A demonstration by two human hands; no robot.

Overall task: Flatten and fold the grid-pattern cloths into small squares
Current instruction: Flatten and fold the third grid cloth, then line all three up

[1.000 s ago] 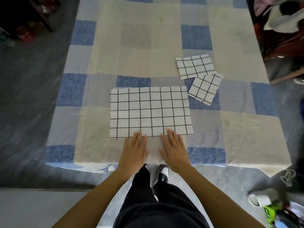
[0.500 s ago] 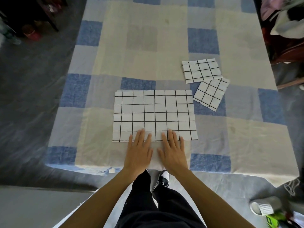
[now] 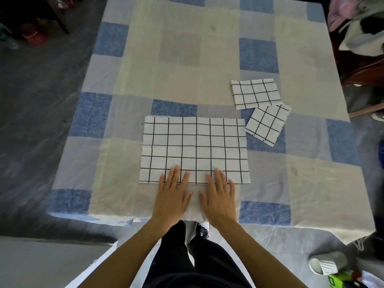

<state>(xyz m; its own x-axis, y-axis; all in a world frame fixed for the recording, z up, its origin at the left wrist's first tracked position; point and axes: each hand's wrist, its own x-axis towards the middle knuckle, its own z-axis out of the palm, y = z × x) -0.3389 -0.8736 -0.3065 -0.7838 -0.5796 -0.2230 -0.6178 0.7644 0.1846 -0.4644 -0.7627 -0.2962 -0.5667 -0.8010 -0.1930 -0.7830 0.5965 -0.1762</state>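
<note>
Covering most of the frame, a worktop (image 3: pixel 187 59) draped in a blue, grey and cream checked cover carries everything. At its centre lies the large white rectangular cloth with a black grid (image 3: pixel 195 146), spread flat, with a faint crease near its left edge. The left hand (image 3: pixel 171 200) and right hand (image 3: pixel 220 201) lie side by side, slightly apart, at the lower centre. Their fingers are straight and clamp nothing; the fingertips press the cloth's near edge while the palms rest on the cover. Right of centre sit two small folded grid squares, one square-on (image 3: pixel 255 93) and one tilted (image 3: pixel 267 124), meeting at a corner; the tilted one lies just beside the large cloth's far right corner.

Smoothing looks nearly done, a fold likely next. Pushing away with flat hands could drag the loose cover and wrinkle both layers. Lifting only the middle of the near edge could let the corners sag and skew the fold. A wide sweep might nudge the tilted square.
</note>
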